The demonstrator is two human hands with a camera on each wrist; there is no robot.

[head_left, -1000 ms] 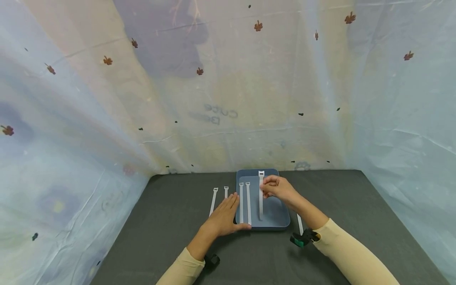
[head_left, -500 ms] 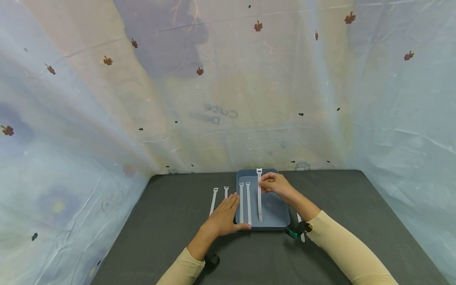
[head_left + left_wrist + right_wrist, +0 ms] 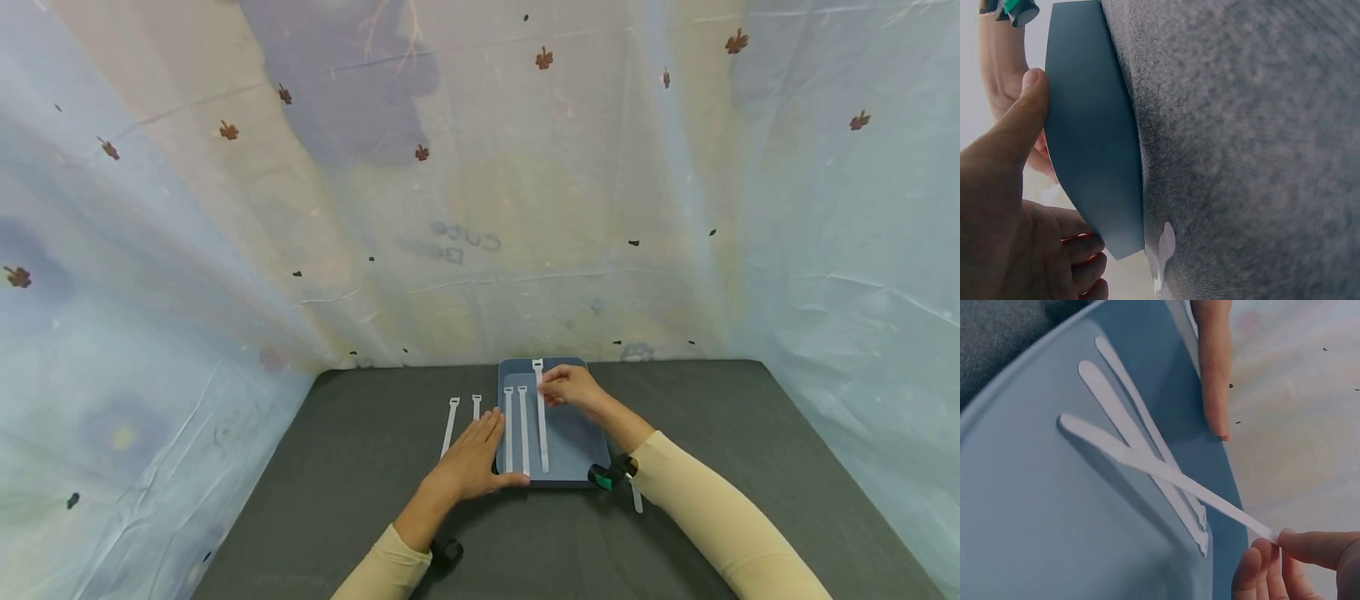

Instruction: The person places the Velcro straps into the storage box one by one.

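Note:
A shallow blue tray (image 3: 576, 442) lies near the back of the dark table. My left hand (image 3: 468, 460) rests at its front left corner, fingers straight along the left rim and thumb at the front edge (image 3: 1085, 125). Between thumb and fingertips my right hand (image 3: 576, 392) pinches a white cable tie (image 3: 542, 433) by its slotted head end. The tie slants across the inside of the tray, its tail low over the tray floor in the right wrist view. Two more white cable ties (image 3: 1105, 400) lie side by side in the tray's left part.
Left of the tray two white ties (image 3: 449, 429) lie on the table, partly behind my left hand. Another tie (image 3: 637, 498) lies at the right, under my right wrist. A patterned sheet (image 3: 480, 317) hangs behind the table and at both sides.
My right hand has moved a little left with the pinched cable tie, bringing it closer to the two ties in the tray. The left hand and the tray have stayed put.

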